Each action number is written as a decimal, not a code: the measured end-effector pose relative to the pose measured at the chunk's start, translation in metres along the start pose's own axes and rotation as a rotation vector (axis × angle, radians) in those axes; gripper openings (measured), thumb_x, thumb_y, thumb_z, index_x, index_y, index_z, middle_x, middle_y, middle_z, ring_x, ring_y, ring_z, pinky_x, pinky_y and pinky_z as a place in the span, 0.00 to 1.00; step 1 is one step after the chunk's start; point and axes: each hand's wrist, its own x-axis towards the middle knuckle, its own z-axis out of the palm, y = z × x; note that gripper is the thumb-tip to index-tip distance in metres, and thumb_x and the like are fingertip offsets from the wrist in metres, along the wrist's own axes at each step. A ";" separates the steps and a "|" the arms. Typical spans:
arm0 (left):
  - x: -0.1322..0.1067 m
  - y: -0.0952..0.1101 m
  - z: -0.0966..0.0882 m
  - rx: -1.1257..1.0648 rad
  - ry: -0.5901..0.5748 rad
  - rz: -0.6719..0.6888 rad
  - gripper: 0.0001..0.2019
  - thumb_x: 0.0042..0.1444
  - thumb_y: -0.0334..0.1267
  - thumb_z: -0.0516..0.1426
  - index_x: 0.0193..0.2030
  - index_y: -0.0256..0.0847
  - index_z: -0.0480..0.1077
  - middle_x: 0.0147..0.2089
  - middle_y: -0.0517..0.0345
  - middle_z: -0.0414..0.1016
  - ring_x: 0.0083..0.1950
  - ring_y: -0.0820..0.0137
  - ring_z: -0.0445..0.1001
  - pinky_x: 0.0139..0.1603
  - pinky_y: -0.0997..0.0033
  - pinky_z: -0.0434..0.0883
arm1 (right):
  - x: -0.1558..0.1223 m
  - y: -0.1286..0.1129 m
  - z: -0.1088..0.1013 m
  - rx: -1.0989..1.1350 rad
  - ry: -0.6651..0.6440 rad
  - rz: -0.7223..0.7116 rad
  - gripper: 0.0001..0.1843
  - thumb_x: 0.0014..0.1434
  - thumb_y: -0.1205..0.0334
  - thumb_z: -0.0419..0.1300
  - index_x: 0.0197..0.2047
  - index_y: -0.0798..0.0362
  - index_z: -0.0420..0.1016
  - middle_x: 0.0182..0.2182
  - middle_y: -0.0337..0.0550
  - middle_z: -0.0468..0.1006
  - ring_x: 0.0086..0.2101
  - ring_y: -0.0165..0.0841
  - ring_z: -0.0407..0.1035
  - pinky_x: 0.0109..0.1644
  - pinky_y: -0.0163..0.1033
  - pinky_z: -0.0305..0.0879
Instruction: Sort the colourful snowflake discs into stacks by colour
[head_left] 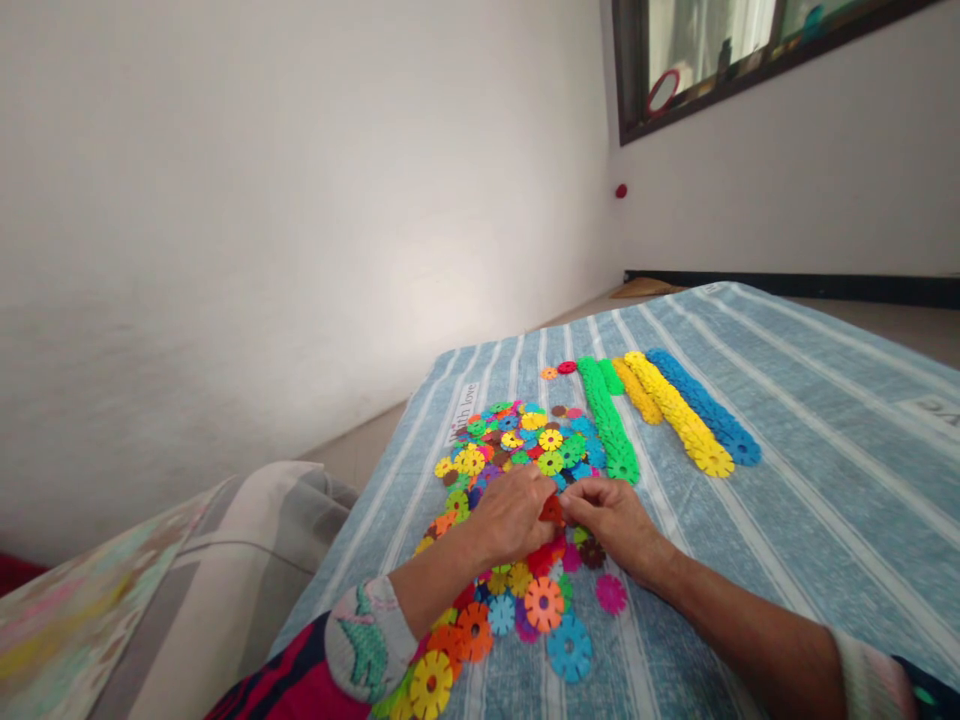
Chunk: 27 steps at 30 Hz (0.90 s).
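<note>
A loose heap of notched plastic flower discs (550,440) in many colours lies on the striped cloth. Over it, my left hand (514,512) is closed with its fingers curled down around a red flower disc (552,510). From the other side comes my right hand (619,525), thumb and forefinger pinched at that disc's right edge. The left fingertips are partly hidden. Close below the hands lie a magenta disc (611,594), an orange disc (544,603) and a blue disc (569,648).
Beyond my right hand lie rows of overlapping discs: green (606,420), yellow (679,415), blue (705,405), plus a shorter orange-yellow row (637,390). A small red stack (566,368) sits by the green row. A grey-and-white cloth (247,560) is at the left, near the wall (300,200).
</note>
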 end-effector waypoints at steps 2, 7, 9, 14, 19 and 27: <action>0.001 0.001 0.000 0.005 0.007 -0.010 0.09 0.53 0.44 0.56 0.36 0.41 0.69 0.39 0.51 0.73 0.43 0.62 0.72 0.39 0.67 0.67 | 0.000 0.000 0.000 0.000 0.001 -0.017 0.14 0.50 0.51 0.59 0.21 0.52 0.69 0.15 0.33 0.63 0.15 0.25 0.58 0.15 0.29 0.52; 0.002 0.003 -0.002 0.008 -0.009 -0.037 0.07 0.52 0.39 0.54 0.36 0.41 0.69 0.38 0.50 0.73 0.41 0.61 0.73 0.38 0.66 0.67 | 0.002 0.001 -0.001 -0.005 -0.014 -0.059 0.14 0.51 0.53 0.58 0.20 0.53 0.68 0.16 0.34 0.64 0.17 0.25 0.61 0.17 0.29 0.55; 0.001 0.004 -0.002 0.019 -0.007 -0.033 0.07 0.52 0.38 0.54 0.37 0.40 0.69 0.39 0.49 0.73 0.42 0.61 0.73 0.39 0.66 0.67 | 0.002 0.001 -0.001 0.001 -0.018 -0.053 0.14 0.51 0.53 0.58 0.20 0.53 0.67 0.15 0.33 0.64 0.16 0.25 0.61 0.16 0.29 0.55; 0.000 0.006 -0.002 0.033 -0.034 -0.035 0.07 0.52 0.38 0.54 0.37 0.40 0.69 0.41 0.48 0.74 0.43 0.60 0.73 0.40 0.65 0.68 | 0.001 0.002 0.002 0.055 -0.059 0.035 0.16 0.51 0.49 0.58 0.22 0.53 0.66 0.12 0.29 0.62 0.10 0.25 0.59 0.12 0.29 0.53; 0.003 0.009 -0.003 0.042 -0.054 -0.103 0.08 0.54 0.39 0.52 0.37 0.41 0.70 0.40 0.48 0.74 0.42 0.59 0.74 0.38 0.65 0.68 | 0.002 0.005 0.003 0.096 -0.097 0.037 0.16 0.50 0.49 0.58 0.24 0.53 0.66 0.12 0.28 0.63 0.10 0.25 0.60 0.11 0.28 0.53; 0.003 0.008 -0.004 0.013 -0.009 -0.083 0.08 0.52 0.39 0.52 0.36 0.40 0.70 0.39 0.50 0.73 0.40 0.62 0.73 0.36 0.68 0.66 | 0.006 0.010 0.005 0.075 -0.093 0.021 0.13 0.49 0.51 0.57 0.23 0.53 0.66 0.11 0.28 0.62 0.10 0.25 0.59 0.11 0.28 0.52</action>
